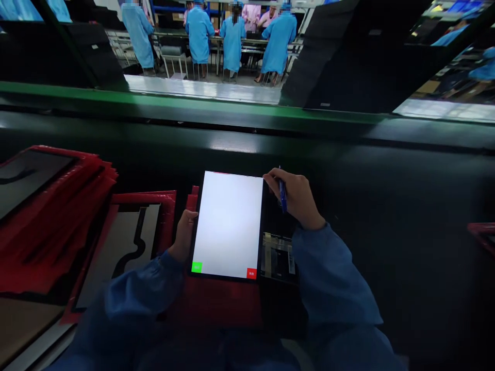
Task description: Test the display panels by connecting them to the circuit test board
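Observation:
A tablet (228, 224) with a bright white screen is tilted up in front of me, a green box at its lower left corner and a red one at its lower right. My left hand (184, 234) grips its left edge, thumb at the front and the other fingers hidden behind. At the upper right corner, the fingertips of my right hand (296, 196) touch or nearly touch the tablet's edge. A blue pen (283, 196) is held in that hand, pointing down. Beneath the right forearm lies an opened device with exposed inner parts (279, 257), partly covered.
To the left, a pile of red padded sleeves (58, 221) sits beside a red-edged sleeve bearing a grey panel with a black cable (131, 242). A dark bench (386, 206) spreads right. Black partitions (348, 56) stand beyond it; several blue-gowned people (199, 36) work farther back.

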Available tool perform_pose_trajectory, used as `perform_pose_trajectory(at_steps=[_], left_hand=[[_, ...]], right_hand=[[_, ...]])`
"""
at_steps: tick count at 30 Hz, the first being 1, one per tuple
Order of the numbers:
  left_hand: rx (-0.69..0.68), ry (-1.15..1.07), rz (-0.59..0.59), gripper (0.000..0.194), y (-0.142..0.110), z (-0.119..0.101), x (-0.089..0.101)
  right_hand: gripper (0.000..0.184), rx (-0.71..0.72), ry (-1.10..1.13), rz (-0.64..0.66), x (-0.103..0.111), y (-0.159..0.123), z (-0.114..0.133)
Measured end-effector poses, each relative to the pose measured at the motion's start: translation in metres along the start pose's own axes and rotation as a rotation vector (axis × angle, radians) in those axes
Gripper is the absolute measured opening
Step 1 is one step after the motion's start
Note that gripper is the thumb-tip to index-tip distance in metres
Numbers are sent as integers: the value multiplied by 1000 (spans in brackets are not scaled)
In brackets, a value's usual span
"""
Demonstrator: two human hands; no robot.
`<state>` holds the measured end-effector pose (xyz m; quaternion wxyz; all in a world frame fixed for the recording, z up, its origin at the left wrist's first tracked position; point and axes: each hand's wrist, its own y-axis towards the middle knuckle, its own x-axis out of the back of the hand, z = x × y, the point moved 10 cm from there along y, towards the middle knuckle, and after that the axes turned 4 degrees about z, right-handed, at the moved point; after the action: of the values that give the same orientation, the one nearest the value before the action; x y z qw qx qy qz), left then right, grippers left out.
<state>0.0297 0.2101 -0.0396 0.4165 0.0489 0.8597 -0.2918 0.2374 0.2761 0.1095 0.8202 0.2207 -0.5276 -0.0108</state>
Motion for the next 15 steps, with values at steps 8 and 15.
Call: perform_pose_trajectory(at_steps=[8,15], left_hand=[[-13,57,-109,19,-2,0,7],[-23,3,-12,16,-1,2,1]], right_hand=[[28,276,-207,69,3,-22,73],[28,545,26,219,38,-71,130]])
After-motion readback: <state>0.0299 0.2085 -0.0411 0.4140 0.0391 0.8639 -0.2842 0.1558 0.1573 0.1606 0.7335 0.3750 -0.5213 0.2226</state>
